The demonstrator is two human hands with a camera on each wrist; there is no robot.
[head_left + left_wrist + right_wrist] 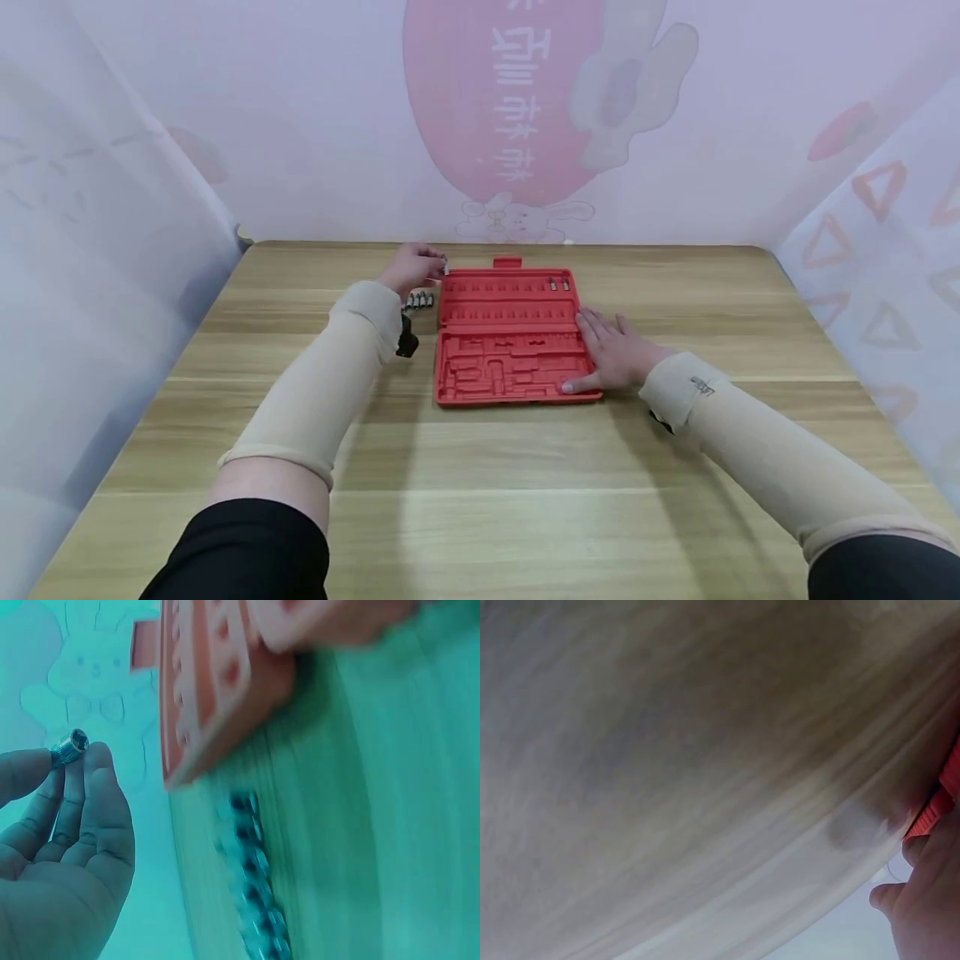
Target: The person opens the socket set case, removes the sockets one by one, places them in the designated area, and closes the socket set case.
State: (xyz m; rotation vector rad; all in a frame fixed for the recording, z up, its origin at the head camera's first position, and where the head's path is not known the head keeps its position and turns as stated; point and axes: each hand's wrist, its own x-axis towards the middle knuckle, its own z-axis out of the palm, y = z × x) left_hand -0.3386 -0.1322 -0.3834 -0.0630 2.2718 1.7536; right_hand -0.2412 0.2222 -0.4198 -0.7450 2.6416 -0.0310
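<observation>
A red moulded tool tray (510, 350) lies open on the wooden table (480, 467). My left hand (412, 267) hovers at the tray's far left corner and pinches a small metal socket (70, 746) between its fingertips. Several more sockets (420, 301) lie in a row on the table just left of the tray; the left wrist view shows them blurred (251, 877). My right hand (611, 350) rests flat, fingers straight, on the tray's right edge. Two small bits (558, 284) sit in the tray's top row.
A black object (407, 342) lies on the table under my left forearm. Pale printed curtains close off the table at the back and on both sides. The right wrist view shows only blurred table and the tray's red edge (934, 810).
</observation>
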